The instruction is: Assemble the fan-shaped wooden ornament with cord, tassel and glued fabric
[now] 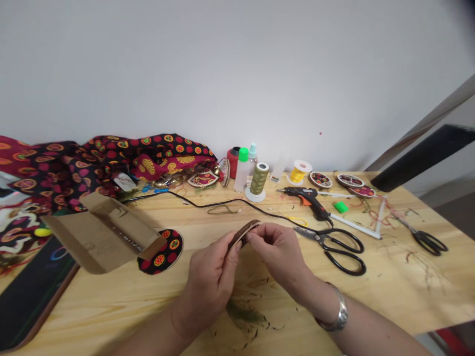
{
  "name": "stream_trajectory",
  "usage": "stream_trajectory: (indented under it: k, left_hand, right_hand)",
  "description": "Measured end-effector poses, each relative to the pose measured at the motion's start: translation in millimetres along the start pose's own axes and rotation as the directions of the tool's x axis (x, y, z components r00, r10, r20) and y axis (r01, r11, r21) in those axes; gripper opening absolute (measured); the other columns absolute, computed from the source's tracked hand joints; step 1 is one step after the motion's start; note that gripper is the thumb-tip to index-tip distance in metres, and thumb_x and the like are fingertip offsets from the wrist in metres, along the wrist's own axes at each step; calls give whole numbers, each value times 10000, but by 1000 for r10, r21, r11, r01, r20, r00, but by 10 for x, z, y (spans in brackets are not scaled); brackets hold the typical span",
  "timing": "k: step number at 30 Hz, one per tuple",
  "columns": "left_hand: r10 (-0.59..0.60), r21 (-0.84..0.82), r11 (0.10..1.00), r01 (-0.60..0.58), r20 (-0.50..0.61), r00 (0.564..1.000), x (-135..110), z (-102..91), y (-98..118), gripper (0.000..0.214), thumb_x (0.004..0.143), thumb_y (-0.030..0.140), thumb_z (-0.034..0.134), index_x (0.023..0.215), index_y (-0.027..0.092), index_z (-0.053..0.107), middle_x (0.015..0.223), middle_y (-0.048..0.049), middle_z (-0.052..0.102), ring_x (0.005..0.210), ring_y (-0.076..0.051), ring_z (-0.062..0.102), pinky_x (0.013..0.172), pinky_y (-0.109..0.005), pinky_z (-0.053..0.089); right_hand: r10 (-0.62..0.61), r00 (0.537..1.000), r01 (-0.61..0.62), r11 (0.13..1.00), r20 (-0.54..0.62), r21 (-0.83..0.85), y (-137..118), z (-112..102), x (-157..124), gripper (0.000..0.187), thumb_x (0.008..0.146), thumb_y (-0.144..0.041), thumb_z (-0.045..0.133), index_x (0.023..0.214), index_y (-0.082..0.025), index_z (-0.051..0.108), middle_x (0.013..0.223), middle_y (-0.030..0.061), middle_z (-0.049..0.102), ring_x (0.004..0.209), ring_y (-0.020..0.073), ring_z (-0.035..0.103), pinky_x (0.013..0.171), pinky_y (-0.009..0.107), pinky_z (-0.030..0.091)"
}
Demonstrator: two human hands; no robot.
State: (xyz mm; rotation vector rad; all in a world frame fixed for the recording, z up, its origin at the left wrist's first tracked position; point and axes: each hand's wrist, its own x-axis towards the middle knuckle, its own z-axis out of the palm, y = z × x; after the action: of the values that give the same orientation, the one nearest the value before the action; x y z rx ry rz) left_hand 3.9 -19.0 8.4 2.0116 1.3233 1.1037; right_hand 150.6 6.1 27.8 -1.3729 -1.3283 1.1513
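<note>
Between my hands, seen nearly edge-on, is a flat oval piece point(243, 233) with a dark brown face and a pale rim. My left hand point(210, 277) is closed on its near left end, thumb along the edge. At the far right end, my right hand point(278, 252) pinches the rim with thumb and bent fingertips; whatever fine detail lies under them is hidden. Below the hands, a tuft of green thread clippings point(245, 314) lies on the wooden table point(148, 311). Large black-handled scissors point(337, 244) rest just right of my right hand.
An open cardboard box point(100, 237) overlaps a patterned fabric round point(166, 252) at left, near a dark tablet-like device point(33, 296). Behind stand a green thread spool point(259, 180), a green-capped bottle point(242, 168) and a glue gun point(308, 198) with its cord crossing the table. Smaller scissors point(426, 240) lie right.
</note>
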Motion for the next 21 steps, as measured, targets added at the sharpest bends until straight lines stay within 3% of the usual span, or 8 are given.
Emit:
stream_trajectory:
  k: [4, 7, 9, 12, 14, 16, 18, 21]
  left_hand:
    - [-33, -60, 998, 34, 17, 999, -3, -2, 5, 327, 868, 177, 468, 1180, 206, 564, 1041, -50, 693, 864, -162, 652, 756, -217, 470]
    - [-140, -193, 972, 137, 0, 990, 36, -6, 28, 315, 875, 213, 470, 1166, 210, 590, 1077, -44, 685, 911, -166, 640, 801, -229, 470]
    - [-239, -315, 922, 225, -6, 971, 86, -14, 37, 301, 871, 253, 483, 1133, 196, 620, 1069, -43, 691, 939, -178, 634, 825, -246, 476]
    - [-383, -501, 796, 340, 18, 923, 161, -34, 28, 302, 852, 298, 515, 1086, 164, 650, 1016, -51, 713, 907, -191, 648, 804, -268, 503]
    - [-427, -575, 726, 378, 55, 903, 189, -45, 13, 313, 842, 313, 531, 1086, 158, 653, 985, -53, 723, 876, -194, 660, 780, -274, 515]
    - [-437, -606, 694, 388, 74, 896, 195, -49, 4, 311, 834, 312, 545, 1083, 163, 658, 967, -50, 729, 875, -195, 662, 782, -276, 515]
    - [-440, -613, 688, 389, 74, 895, 185, -45, 7, 299, 830, 306, 554, 1069, 166, 666, 961, -48, 730, 877, -192, 661, 790, -273, 511]
    - [-433, -607, 697, 383, 70, 899, 163, -28, 25, 303, 832, 305, 550, 1073, 161, 663, 984, -57, 723, 884, -195, 655, 782, -275, 514]
  right_hand:
    - [36, 999, -36, 998, 13, 43, 0, 7, 15, 144, 673, -225, 583, 561, -136, 600, 542, 3, 578, 499, 85, 452, 477, 199, 378]
    - [42, 998, -47, 995, 52, 92, -5, -8, 10, 157, 675, -243, 594, 557, -143, 567, 542, -7, 552, 502, 80, 438, 481, 199, 370]
    - [51, 988, -66, 993, 149, 96, -22, -31, -23, 180, 682, -249, 600, 547, -149, 536, 495, -36, 488, 459, 61, 378, 439, 184, 323]
    - [42, 882, -60, 998, 469, 25, -60, -64, -106, 166, 697, -241, 616, 575, -145, 557, 492, -46, 469, 447, 54, 357, 421, 175, 297]
    - [18, 805, 1, 999, 593, -32, -74, -62, -149, 168, 713, -238, 617, 582, -140, 580, 515, -34, 496, 471, 62, 387, 434, 177, 311]
    - [-32, 856, 78, 995, 517, -68, -68, -38, -156, 186, 734, -233, 600, 574, -137, 592, 516, -29, 508, 480, 66, 397, 442, 179, 320]
    - [-107, 947, 146, 983, 302, -109, -42, -7, -125, 168, 739, -224, 596, 596, -138, 620, 527, -19, 546, 484, 72, 423, 454, 182, 345]
    - [-206, 978, 209, 958, 33, -197, 12, 15, -60, 113, 728, -212, 616, 644, -151, 661, 555, 1, 613, 485, 89, 483, 461, 190, 390]
